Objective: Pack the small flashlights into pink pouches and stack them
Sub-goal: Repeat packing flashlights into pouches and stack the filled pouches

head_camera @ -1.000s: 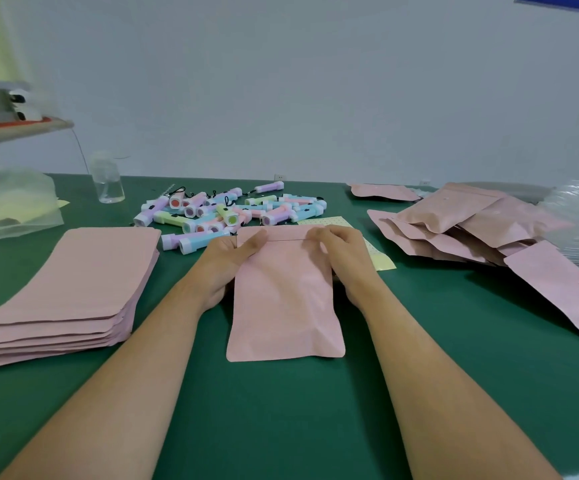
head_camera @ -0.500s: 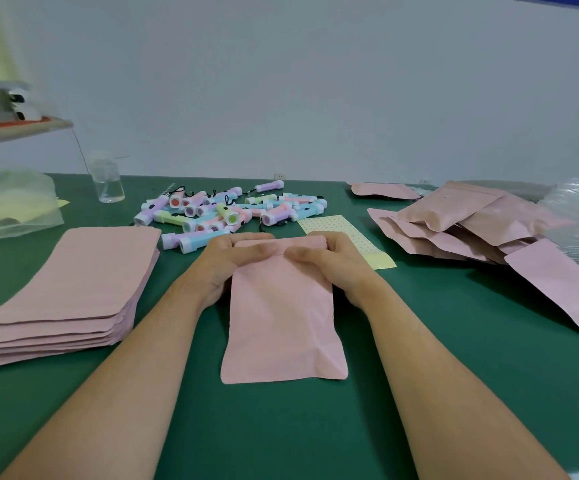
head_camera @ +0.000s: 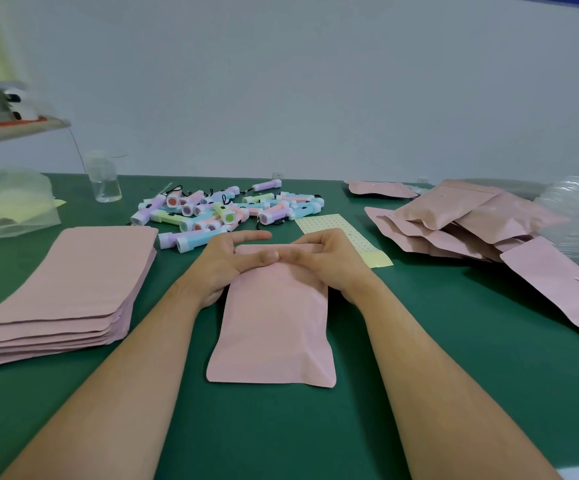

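My left hand (head_camera: 224,265) and right hand (head_camera: 331,263) pinch the mouth of the pink pouch (head_camera: 274,327), apparently pressing it closed; the flashlights (head_camera: 227,211) lie just beyond the pouch.

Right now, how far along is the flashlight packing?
Done: a heap of bulging filled pouches on the right. In hand: the left hand and right hand pinch the top edge of the middle pouch; whether it holds a flashlight is unclear. Left: the loose flashlights and the flat pouch stack remain, so plenty to go.
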A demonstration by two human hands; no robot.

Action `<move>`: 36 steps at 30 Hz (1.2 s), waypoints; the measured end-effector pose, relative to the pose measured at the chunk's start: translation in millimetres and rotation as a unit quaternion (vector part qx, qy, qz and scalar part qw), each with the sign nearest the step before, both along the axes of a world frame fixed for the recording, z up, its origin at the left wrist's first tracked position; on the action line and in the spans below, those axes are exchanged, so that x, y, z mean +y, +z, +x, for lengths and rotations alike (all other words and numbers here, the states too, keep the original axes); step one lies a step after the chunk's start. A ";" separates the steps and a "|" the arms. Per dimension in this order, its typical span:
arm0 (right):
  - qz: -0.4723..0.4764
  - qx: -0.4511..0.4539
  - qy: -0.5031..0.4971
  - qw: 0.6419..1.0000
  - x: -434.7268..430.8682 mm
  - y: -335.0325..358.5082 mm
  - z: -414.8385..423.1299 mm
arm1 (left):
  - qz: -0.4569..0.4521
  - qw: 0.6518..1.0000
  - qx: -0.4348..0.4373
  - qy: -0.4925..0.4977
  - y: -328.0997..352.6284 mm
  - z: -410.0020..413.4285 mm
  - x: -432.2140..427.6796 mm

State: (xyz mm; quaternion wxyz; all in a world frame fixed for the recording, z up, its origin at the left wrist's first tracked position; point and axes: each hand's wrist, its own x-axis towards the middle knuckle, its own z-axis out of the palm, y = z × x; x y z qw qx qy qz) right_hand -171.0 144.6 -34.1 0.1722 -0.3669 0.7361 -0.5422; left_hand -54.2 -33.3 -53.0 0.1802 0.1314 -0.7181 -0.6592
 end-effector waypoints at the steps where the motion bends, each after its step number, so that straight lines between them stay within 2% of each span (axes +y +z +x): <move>1: -0.004 0.002 -0.003 1.000 -0.5 0.3 0.6 | 0.015 1.000 0.001 -0.014 0.7 0.4 -1.2; 5: -0.013 0.002 -0.013 1.000 3.1 3.8 -3.0 | 0.083 0.995 0.020 -0.050 -0.8 1.0 -5.4; 8: -0.012 0.011 -0.040 0.999 14.2 6.2 -12.6 | 0.067 0.996 0.028 -0.046 -3.3 -0.4 -3.7; 10: -0.048 0.002 -0.067 0.997 21.5 7.6 -21.9 | 0.062 0.997 0.036 -0.023 -3.1 -0.1 -2.4; 13: -0.133 0.030 -0.244 0.960 34.0 10.8 -41.9 | -0.004 0.998 0.039 0.044 -2.4 1.1 -3.9; 14: -0.115 0.065 -0.309 0.942 39.2 10.2 -49.2 | -0.051 0.996 0.028 0.065 -2.8 0.8 -4.2; 16: -0.008 0.146 -0.381 0.913 49.2 4.5 -60.4 | -0.142 0.986 -0.009 0.091 -3.5 0.2 -3.5; 19: 0.150 0.222 -0.348 0.898 49.7 -4.0 -61.7 | -0.185 0.976 -0.047 0.108 -6.8 -4.4 -6.4; 22: 0.226 0.264 -0.292 0.891 44.1 -6.1 -56.7 | -0.200 0.970 -0.054 0.129 -7.6 -5.8 -6.1; 27: 0.341 0.232 -0.272 0.869 48.7 1.0 -58.5 | -0.163 0.976 -0.037 0.142 -6.9 -3.9 -2.2; 31: 0.354 0.208 -0.275 0.869 46.8 3.5 -53.0 | -0.171 0.973 -0.026 0.150 -5.9 -2.9 2.5; 36: 0.279 0.100 -0.296 0.908 49.3 9.9 -52.4 | -0.176 0.973 -0.013 0.149 -6.3 -0.8 2.4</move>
